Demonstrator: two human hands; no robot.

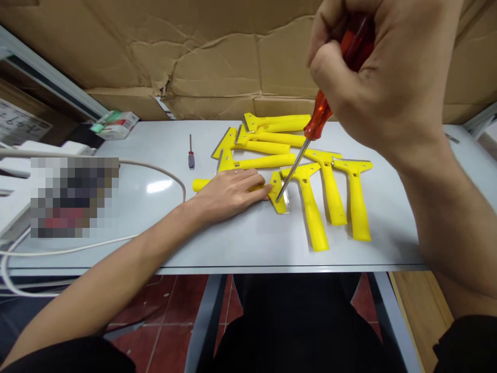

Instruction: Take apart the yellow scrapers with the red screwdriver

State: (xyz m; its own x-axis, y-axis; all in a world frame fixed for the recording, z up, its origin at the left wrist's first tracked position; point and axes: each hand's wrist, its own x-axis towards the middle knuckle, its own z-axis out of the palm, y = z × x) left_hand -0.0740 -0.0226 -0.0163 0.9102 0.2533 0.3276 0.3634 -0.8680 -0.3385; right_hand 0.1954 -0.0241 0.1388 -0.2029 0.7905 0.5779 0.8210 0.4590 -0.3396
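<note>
My right hand (pixel 388 72) is wrapped round the red handle of a screwdriver (pixel 319 116), held at a slant with its shaft pointing down to the left. The tip meets the head of a yellow scraper (pixel 277 194) near its lower screw. That scraper lies flat on the table, its blade edge facing right. Over its handle rests my left hand (pixel 231 191), fingers closed round it and pressing it to the surface. More yellow scrapers lie close by: several behind my left hand, and three, one of them this scraper (pixel 314 217), to the right with handles towards me.
A small screwdriver (pixel 191 159) lies on the white table (pixel 233 243) at the left. Further left are a small box (pixel 116 126), a looping pale cable (pixel 163 170) and a blurred patch. Cardboard (pixel 217 62) stands along the back edge.
</note>
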